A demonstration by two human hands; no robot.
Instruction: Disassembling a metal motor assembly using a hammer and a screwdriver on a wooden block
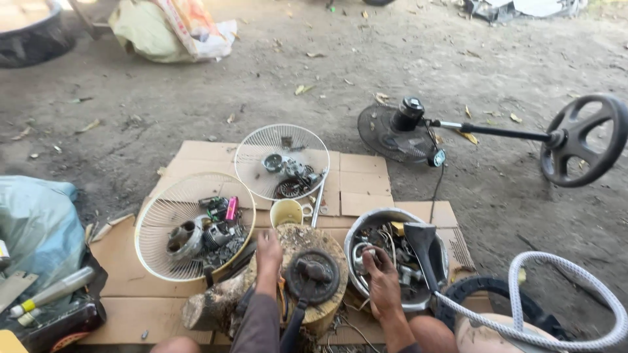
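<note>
The person sits on the ground behind a log stump (261, 294) on flattened cardboard (353, 176). The left hand (268, 252) lies flat with loosely spread fingers on the stump top, just beside a dark round motor part (314, 274) standing there. The right hand (381, 278) reaches into a metal bowl (366, 225) of loose parts, fingers curled around a small piece; what exactly it pinches cannot be told. This looks like the picking-out stage. The next move likely calls for lifting the chosen piece clear of the tangled wires. Two fan-guard baskets (157, 216) hold more parts.
</note>
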